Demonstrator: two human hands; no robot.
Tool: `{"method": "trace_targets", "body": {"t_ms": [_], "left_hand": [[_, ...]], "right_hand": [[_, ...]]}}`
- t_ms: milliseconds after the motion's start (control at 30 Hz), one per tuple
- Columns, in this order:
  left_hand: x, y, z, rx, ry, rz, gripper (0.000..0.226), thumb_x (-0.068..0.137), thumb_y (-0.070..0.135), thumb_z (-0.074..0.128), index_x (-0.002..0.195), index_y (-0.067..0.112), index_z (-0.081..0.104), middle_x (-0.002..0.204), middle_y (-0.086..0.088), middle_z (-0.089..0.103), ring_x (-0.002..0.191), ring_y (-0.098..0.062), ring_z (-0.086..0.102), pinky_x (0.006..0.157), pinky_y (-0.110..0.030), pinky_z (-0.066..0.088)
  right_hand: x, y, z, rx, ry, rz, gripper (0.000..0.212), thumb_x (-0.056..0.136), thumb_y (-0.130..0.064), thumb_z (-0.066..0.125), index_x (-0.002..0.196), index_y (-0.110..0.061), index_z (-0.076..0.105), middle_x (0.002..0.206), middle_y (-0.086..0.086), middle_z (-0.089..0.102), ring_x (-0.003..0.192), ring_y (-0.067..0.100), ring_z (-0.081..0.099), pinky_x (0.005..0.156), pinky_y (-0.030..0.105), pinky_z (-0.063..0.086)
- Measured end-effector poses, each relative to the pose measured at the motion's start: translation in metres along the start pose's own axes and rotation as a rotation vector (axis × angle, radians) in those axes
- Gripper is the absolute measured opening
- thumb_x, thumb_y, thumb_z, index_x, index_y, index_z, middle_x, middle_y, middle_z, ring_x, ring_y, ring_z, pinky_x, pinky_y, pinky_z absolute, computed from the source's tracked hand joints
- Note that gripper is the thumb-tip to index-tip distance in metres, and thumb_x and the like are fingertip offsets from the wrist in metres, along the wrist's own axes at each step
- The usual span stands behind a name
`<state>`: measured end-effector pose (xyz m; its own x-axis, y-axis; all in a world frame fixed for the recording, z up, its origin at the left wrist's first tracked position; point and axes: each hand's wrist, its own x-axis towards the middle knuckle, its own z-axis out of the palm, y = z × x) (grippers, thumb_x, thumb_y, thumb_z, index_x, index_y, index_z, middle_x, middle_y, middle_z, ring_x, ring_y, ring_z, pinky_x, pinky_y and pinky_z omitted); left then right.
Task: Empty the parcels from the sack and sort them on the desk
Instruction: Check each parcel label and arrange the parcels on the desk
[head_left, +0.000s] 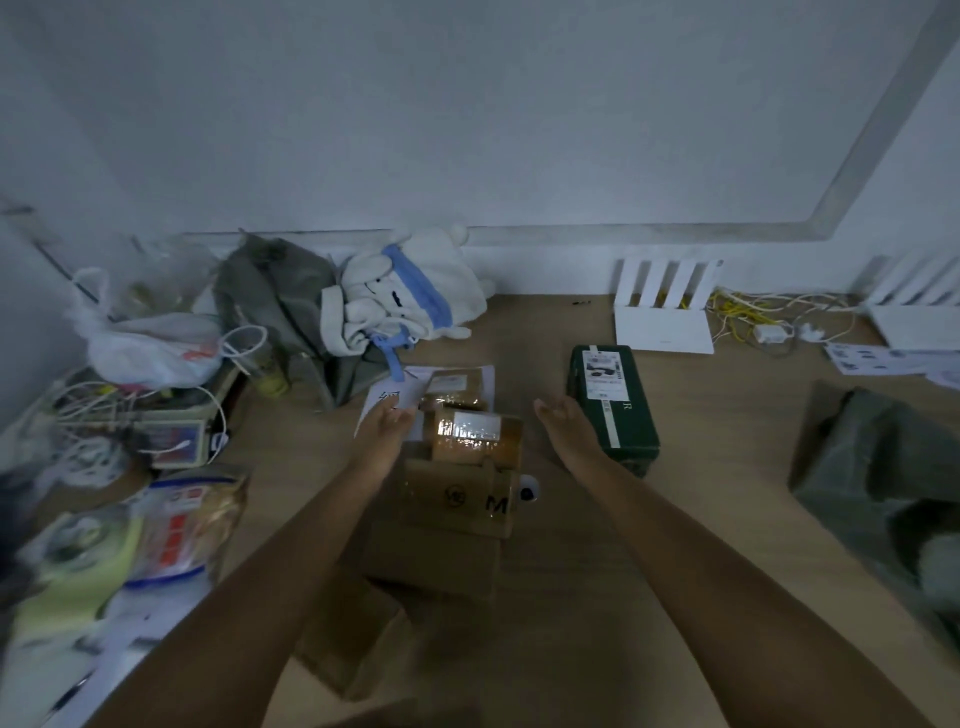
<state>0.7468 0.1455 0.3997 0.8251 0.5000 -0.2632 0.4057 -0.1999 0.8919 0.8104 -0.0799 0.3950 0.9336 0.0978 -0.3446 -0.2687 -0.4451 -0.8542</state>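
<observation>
A row of brown cardboard parcels runs down the middle of the wooden desk (597, 571). The small taped parcel (475, 434) with a white label lies between my two hands. My left hand (387, 423) rests open at its left edge, over a flat white parcel (397, 395). My right hand (563, 423) hovers open, palm inward, just right of it and holds nothing. A larger box marked with an M (460, 501) lies nearer to me, with further boxes (431, 561) below it. A dark green parcel (613, 402) stands to the right. The grey-green sack (872, 467) lies crumpled at the far right.
At the left are plastic bags (150, 348), tangled white cables (93, 431), food packets (182, 525) and a grey bag (280, 306) with a plush toy (405, 296). White routers (665, 306) and yellow cables (748, 312) stand along the back wall.
</observation>
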Motion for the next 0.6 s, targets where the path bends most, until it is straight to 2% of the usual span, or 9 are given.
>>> {"method": "trace_targets", "body": {"t_ms": [200,367,433,500,533,567,600], "left_hand": [[-0.007,-0.020,0.007,0.059,-0.055,-0.028,0.051,0.096,0.029,0.051,0.143,0.014,0.038,0.148,-0.012,0.038,0.132,-0.028,0.040,0.092,-0.029,0.032],[0.010,-0.031,0.020,0.059,-0.083,-0.068,0.058,0.095,0.033,0.053,0.146,0.015,0.033,0.150,-0.011,0.035,0.136,-0.027,0.036,0.104,-0.034,0.033],[0.018,-0.033,0.028,0.053,-0.127,-0.089,0.058,0.095,0.036,0.052,0.146,0.017,0.032,0.149,-0.010,0.037,0.135,-0.028,0.037,0.108,-0.042,0.034],[0.028,-0.037,0.037,0.080,-0.174,-0.092,0.053,0.096,0.040,0.048,0.142,0.017,0.037,0.143,-0.008,0.044,0.133,-0.028,0.040,0.106,-0.044,0.037],[0.032,-0.038,0.040,0.100,-0.184,-0.080,0.048,0.096,0.041,0.046,0.139,0.018,0.042,0.136,-0.006,0.050,0.129,-0.027,0.044,0.102,-0.041,0.039],[0.036,-0.037,0.043,0.107,-0.188,-0.072,0.045,0.097,0.042,0.044,0.135,0.019,0.046,0.126,-0.001,0.054,0.125,-0.024,0.047,0.097,-0.037,0.040],[0.042,-0.036,0.045,0.104,-0.192,-0.076,0.042,0.098,0.042,0.041,0.133,0.019,0.048,0.117,0.003,0.054,0.119,-0.021,0.049,0.092,-0.033,0.039]], "right_hand": [[0.014,0.013,0.022,0.068,-0.045,0.033,0.064,0.095,-0.044,0.050,0.149,-0.018,0.028,0.150,0.009,0.038,0.136,0.028,0.038,0.108,0.044,0.031],[0.038,0.028,0.036,0.133,-0.100,0.109,0.072,0.094,-0.045,0.053,0.152,-0.018,0.020,0.155,0.012,0.029,0.140,0.031,0.031,0.111,0.047,0.029],[0.047,0.038,0.040,0.192,-0.128,0.144,0.081,0.088,-0.058,0.053,0.151,-0.017,0.022,0.154,0.012,0.031,0.139,0.032,0.033,0.110,0.049,0.030],[0.081,0.074,0.049,0.264,-0.117,0.159,0.108,0.065,-0.087,0.048,0.145,-0.016,0.036,0.145,0.014,0.045,0.129,0.030,0.047,0.107,0.051,0.037],[0.104,0.098,0.057,0.280,-0.128,0.176,0.117,0.055,-0.094,0.044,0.140,-0.014,0.042,0.139,0.014,0.051,0.123,0.029,0.053,0.104,0.052,0.040],[0.114,0.106,0.061,0.289,-0.123,0.196,0.116,0.055,-0.095,0.040,0.136,-0.012,0.046,0.135,0.015,0.055,0.120,0.029,0.055,0.104,0.052,0.040],[0.111,0.095,0.061,0.293,-0.122,0.241,0.106,0.066,-0.091,0.037,0.133,-0.010,0.049,0.132,0.015,0.057,0.120,0.029,0.055,0.105,0.050,0.039]]}}
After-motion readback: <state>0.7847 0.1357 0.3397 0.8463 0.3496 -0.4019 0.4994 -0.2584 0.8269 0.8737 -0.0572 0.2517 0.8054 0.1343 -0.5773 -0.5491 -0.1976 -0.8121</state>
